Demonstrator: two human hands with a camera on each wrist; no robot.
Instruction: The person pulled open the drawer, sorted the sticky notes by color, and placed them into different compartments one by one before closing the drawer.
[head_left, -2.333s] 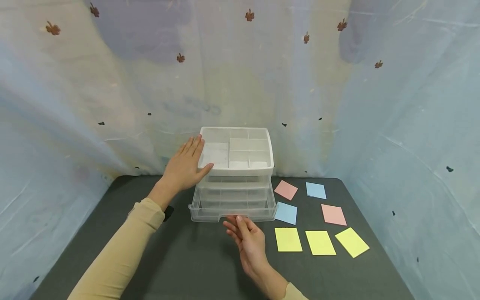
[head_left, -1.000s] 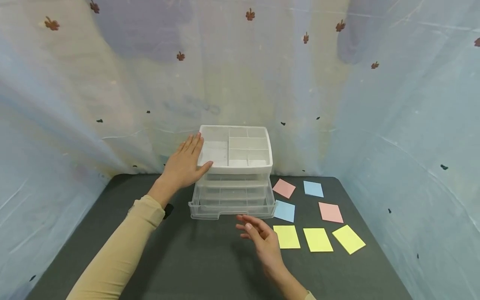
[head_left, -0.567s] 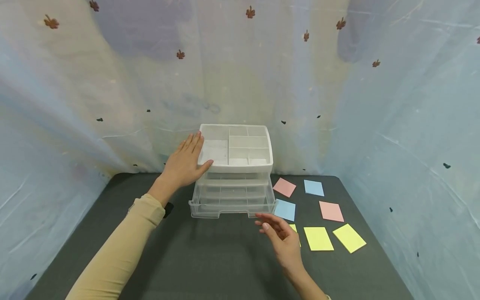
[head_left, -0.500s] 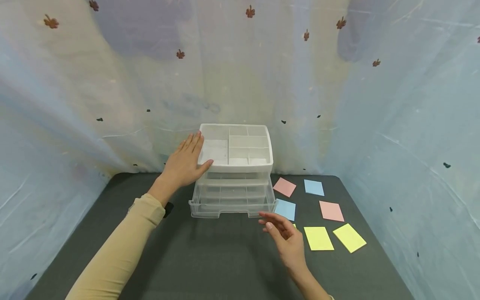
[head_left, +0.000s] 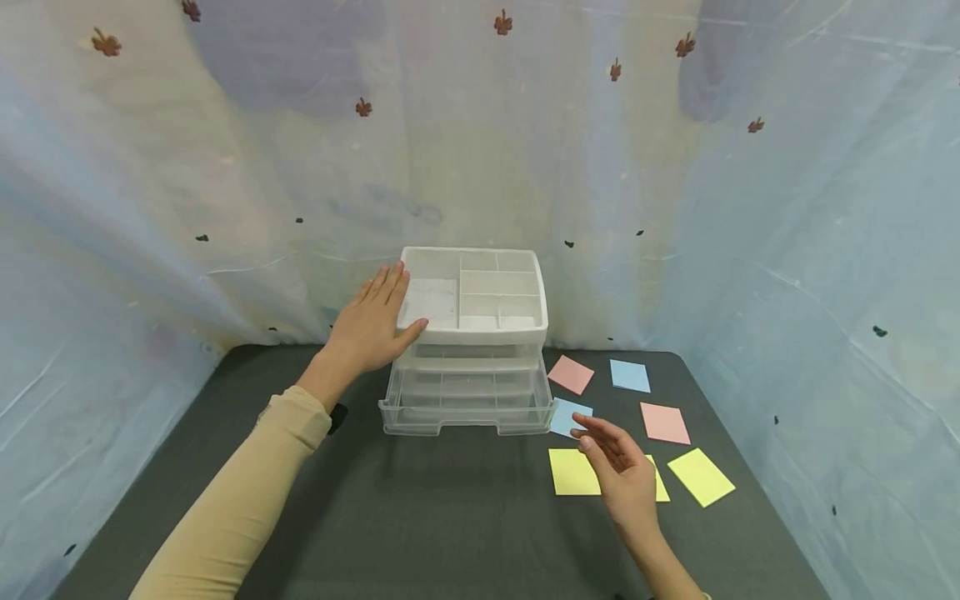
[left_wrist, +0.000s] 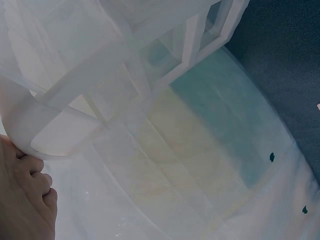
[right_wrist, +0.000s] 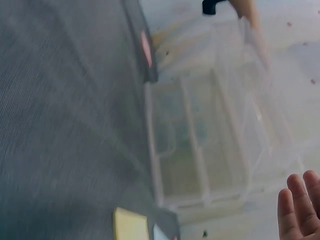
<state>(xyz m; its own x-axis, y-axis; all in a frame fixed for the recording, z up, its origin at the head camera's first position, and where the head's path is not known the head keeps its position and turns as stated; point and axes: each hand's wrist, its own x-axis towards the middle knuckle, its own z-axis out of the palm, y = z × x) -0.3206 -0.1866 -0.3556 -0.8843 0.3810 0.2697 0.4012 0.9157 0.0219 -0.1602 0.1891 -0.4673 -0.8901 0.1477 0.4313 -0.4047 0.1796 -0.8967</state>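
Note:
A white drawer organizer [head_left: 480, 337] with a divided top tray stands near the middle back of the table. Its lower clear drawer [head_left: 467, 421] sticks out toward me. My left hand [head_left: 366, 332] rests flat on the organizer's left top edge, fingers straight and thumb over the front rim. Right of the drawer, my right hand [head_left: 626, 479] hovers above the yellow sticky notes [head_left: 573, 472], its fingers slightly bent and holding nothing. It partly covers a middle yellow note [head_left: 661, 487] and the corner of a blue note [head_left: 566, 415].
Farther right lies another yellow note [head_left: 701, 477]. Behind are two pink notes [head_left: 664, 423] and a second blue note [head_left: 630, 375]. The dark table [head_left: 420, 533] ends at a pale patterned curtain [head_left: 480, 167] along the back and sides.
My right hand has left the drawer's front edge and moved right, over the yellow notes. The left hand stays on the organizer, and the drawer remains pulled out.

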